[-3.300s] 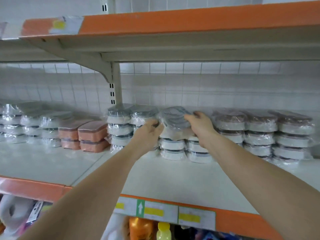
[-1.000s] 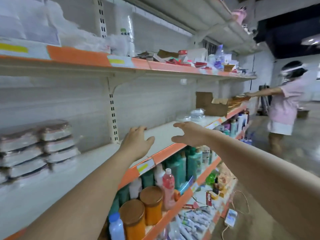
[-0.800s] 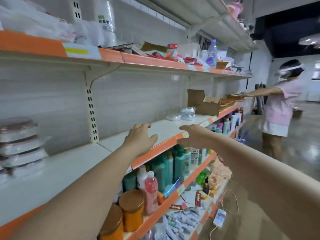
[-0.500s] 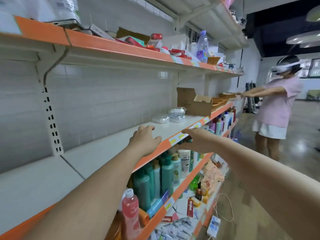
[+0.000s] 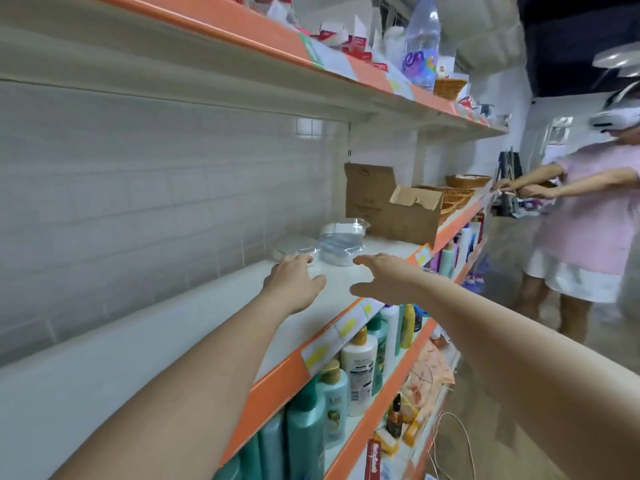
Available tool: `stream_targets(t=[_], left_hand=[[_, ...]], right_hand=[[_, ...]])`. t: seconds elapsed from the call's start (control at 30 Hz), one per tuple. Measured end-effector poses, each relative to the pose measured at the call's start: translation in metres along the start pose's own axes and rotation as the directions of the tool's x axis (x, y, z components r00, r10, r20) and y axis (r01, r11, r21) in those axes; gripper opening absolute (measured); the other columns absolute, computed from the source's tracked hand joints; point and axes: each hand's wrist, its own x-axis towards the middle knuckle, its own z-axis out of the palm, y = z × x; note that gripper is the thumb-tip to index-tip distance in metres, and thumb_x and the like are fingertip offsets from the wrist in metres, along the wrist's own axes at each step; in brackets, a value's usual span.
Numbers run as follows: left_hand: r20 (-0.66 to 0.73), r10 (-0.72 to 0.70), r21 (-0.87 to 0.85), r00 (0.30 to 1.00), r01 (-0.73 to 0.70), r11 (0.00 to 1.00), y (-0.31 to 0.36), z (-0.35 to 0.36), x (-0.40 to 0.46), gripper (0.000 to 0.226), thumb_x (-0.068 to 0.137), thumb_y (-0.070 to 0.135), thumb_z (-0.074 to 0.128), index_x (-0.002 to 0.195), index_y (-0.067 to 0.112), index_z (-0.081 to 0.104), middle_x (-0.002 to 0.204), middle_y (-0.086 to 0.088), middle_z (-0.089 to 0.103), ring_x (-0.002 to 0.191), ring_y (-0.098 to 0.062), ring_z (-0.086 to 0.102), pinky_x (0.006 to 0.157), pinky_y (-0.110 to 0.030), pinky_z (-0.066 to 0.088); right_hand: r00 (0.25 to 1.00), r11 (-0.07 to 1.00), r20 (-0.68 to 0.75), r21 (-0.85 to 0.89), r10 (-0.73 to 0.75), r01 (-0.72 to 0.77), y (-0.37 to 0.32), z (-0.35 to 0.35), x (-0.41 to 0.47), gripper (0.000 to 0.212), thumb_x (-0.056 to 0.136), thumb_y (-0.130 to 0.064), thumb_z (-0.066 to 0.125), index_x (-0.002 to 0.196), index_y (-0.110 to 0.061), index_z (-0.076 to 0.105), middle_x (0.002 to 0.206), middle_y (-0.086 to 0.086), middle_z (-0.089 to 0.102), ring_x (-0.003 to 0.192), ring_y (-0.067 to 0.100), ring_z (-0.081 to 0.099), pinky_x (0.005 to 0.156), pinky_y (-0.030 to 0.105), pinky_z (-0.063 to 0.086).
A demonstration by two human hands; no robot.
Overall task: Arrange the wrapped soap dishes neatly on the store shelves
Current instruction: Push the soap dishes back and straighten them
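Handling: I judge the clear-plastic-wrapped round soap dishes (image 5: 337,245) light, stiff inside, with slippery crinkly film; I would grip the rims from both sides.
Position: on the white shelf (image 5: 194,327), just beyond both hands' fingertips.
Hands: my left hand (image 5: 293,284) and right hand (image 5: 388,278) are spread wide, empty.

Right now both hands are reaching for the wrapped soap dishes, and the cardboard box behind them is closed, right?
Not quite. The head view shows the box open, one flap hanging forward. Both hands, left and right, do reach toward the soap dishes.
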Motion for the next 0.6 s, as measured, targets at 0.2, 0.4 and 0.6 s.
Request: stream_targets(t=[0.2,0.4,0.6], left_hand=[[-0.059,-0.109,0.078,0.992,0.113,0.99,-0.006,0.039,0.087,0.052,0.094,0.034,0.046,0.142,0.017,0.033,0.145,-0.009,0.033,0.132,-0.03,0.032,0.106,-0.034,0.03],[-0.111,-0.244,0.148,0.963,0.259,0.954,-0.004,0.071,0.171,0.055,0.094,0.035,0.046,0.144,0.018,0.03,0.147,-0.008,0.03,0.134,-0.03,0.028,0.108,-0.036,0.029],[-0.145,-0.317,0.203,0.937,0.342,0.918,-0.008,0.086,0.224,0.064,0.092,0.037,0.049,0.148,0.033,0.018,0.155,-0.01,0.012,0.14,-0.03,0.015,0.11,-0.04,0.021]], right_hand=[[0.998,0.998,-0.039,0.042,-0.04,0.042,0.056,0.033,0.118,0.059,0.092,-0.033,0.053,0.145,-0.02,0.031,0.146,0.008,0.036,0.134,0.024,0.034,0.104,0.032,0.034],[0.98,0.992,-0.184,0.087,-0.078,0.095,0.091,0.054,0.217,0.064,0.088,-0.042,0.054,0.143,-0.02,0.031,0.148,0.01,0.024,0.138,0.028,0.02,0.105,0.042,0.033],[0.975,0.974,-0.22,0.208,-0.043,0.09,0.1,0.084,0.261,0.069,0.083,-0.057,0.053,0.139,-0.022,0.032,0.146,0.013,0.027,0.128,0.034,0.034,0.1,0.041,0.032]])
